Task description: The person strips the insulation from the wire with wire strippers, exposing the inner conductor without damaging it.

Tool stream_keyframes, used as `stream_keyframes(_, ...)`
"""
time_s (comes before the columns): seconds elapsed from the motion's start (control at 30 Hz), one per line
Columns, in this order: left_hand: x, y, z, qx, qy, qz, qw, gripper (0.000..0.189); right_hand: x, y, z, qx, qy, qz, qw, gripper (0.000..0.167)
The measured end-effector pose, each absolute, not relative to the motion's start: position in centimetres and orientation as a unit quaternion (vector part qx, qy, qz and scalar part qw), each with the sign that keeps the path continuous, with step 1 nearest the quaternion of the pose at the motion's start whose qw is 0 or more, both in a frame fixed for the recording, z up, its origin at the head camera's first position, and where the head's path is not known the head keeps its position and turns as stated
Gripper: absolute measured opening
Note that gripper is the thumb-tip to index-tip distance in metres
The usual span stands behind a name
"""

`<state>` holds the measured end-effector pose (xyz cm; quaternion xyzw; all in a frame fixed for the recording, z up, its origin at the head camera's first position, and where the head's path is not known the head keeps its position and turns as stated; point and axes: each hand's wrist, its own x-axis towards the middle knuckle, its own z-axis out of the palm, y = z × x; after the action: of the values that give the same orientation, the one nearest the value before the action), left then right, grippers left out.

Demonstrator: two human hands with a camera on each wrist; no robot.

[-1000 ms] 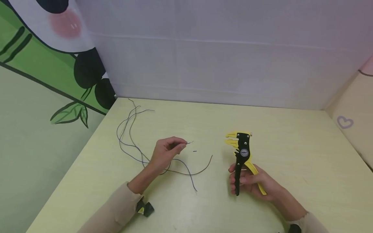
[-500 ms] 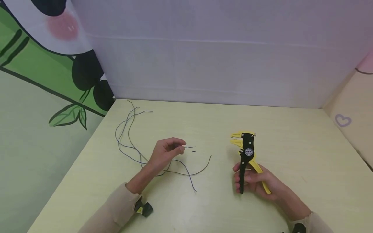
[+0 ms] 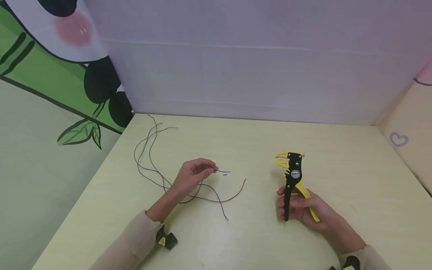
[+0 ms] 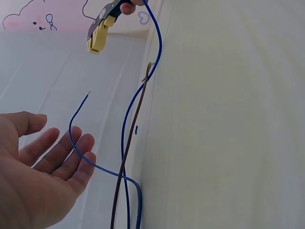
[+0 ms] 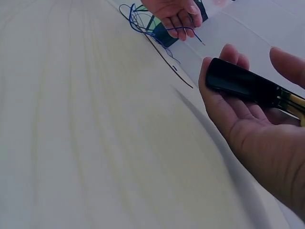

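My left hand (image 3: 190,178) hovers over the table's middle with a blue wire (image 4: 72,125) lying across its fingers. In the left wrist view the thumb stands apart from the loosely bent fingers, and the wire's tip looks bare. To the right, my right hand (image 3: 310,210) holds a black and yellow wire stripper (image 3: 295,174) by its handles, jaws upward and apart. The right wrist view shows the black handle (image 5: 243,81) across the fingers. A short blue offcut (image 3: 225,174) lies just below the wire's end.
A brown wire (image 3: 236,195) and another blue wire end (image 3: 221,202) lie on the table (image 3: 354,168) under the left forearm. More wire loops (image 3: 138,161) spread toward the back left corner. Behind the table hangs a pale cloth (image 3: 243,75).
My right hand has shifted right with the wire stripper, away from the left hand. The blue wire's end now reaches farther right from the left fingers, which stay about where they were.
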<state>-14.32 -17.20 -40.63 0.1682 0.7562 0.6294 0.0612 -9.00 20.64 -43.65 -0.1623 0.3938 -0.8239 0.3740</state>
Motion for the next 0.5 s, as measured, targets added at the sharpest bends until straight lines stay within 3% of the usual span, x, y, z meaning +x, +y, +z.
stream_keyframes(0.17, -14.4, -17.3, -40.6, 0.159, 0.773, 0.612, 0.051, 0.022, -9.1, 21.0, -43.7, -0.166, 0.392, -0.826, 0.369, 0.047)
stream_keyframes(0.33, -14.2, -17.4, -40.0, 0.163, 0.803, 0.574, 0.001, 0.024, -9.1, 21.5, -43.8, -0.167, 0.389, -0.828, 0.366, 0.049)
stream_keyframes(0.5, -13.8, -17.5, -39.1, 0.216, 0.804, 0.554, -0.024, 0.023, -9.2, 21.8, -43.8, -0.172, 0.383, -0.83, 0.366, 0.049)
